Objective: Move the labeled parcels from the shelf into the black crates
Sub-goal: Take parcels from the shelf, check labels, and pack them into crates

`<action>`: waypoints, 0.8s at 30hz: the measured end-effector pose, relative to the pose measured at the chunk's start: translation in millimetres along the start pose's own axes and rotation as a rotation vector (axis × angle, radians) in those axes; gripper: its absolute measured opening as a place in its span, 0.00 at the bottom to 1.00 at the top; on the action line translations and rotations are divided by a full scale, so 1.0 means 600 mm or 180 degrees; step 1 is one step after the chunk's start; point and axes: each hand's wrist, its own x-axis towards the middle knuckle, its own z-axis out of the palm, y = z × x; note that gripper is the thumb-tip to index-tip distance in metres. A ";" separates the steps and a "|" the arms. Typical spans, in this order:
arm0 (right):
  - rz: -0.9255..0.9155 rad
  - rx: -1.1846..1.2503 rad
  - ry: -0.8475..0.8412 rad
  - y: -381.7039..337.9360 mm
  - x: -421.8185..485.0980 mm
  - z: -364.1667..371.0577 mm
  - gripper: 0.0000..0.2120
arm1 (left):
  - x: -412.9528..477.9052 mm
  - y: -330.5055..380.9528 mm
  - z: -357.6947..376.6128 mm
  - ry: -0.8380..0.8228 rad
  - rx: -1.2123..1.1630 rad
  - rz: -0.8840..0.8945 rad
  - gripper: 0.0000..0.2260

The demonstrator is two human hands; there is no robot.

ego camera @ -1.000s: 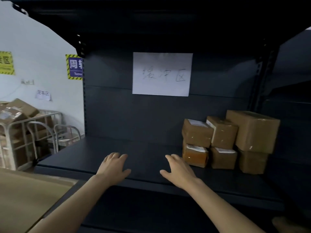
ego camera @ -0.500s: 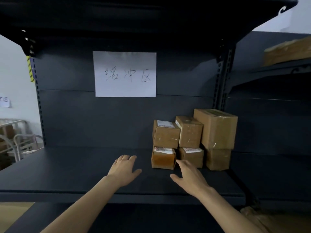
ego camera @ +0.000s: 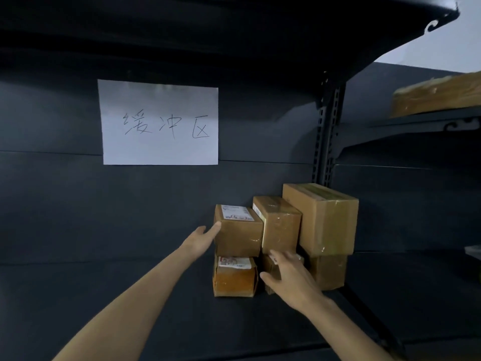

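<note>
Several taped brown parcels are stacked in two layers at the right end of the dark shelf [ego camera: 130,295]. The upper left parcel [ego camera: 238,235] carries a white label on top and rests on a lower labeled parcel [ego camera: 234,278]. A taller parcel [ego camera: 281,225] stands beside it, and the largest parcel [ego camera: 322,220] is at the right. My left hand [ego camera: 201,239] is open, its fingertips touching the left side of the upper left parcel. My right hand [ego camera: 291,280] is open in front of the lower middle parcel, partly hiding it. No black crates are in view.
A white paper sign [ego camera: 160,122] with handwriting hangs on the shelf's back panel. A slotted upright post [ego camera: 325,136] bounds the bay on the right. Another brown box [ego camera: 437,96] lies on a higher shelf at the far right. An upper shelf board overhangs.
The view has shifted right and closer to the parcels. Both hands have risen and reached forward from the shelf's front edge, and the left hand now touches the upper left parcel.
</note>
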 end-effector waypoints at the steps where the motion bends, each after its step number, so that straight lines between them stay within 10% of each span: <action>1: 0.0028 0.0019 -0.0001 0.000 0.007 0.001 0.29 | 0.013 0.002 0.002 -0.0104 -0.0255 -0.0095 0.37; 9: 0.0051 0.0025 -0.0030 -0.005 0.033 0.012 0.29 | 0.054 0.018 0.020 -0.0945 -0.1684 -0.0696 0.27; 24: 0.0199 0.1296 0.0386 -0.058 0.036 0.020 0.25 | -0.020 -0.040 -0.033 -0.0526 -0.2163 -0.0158 0.23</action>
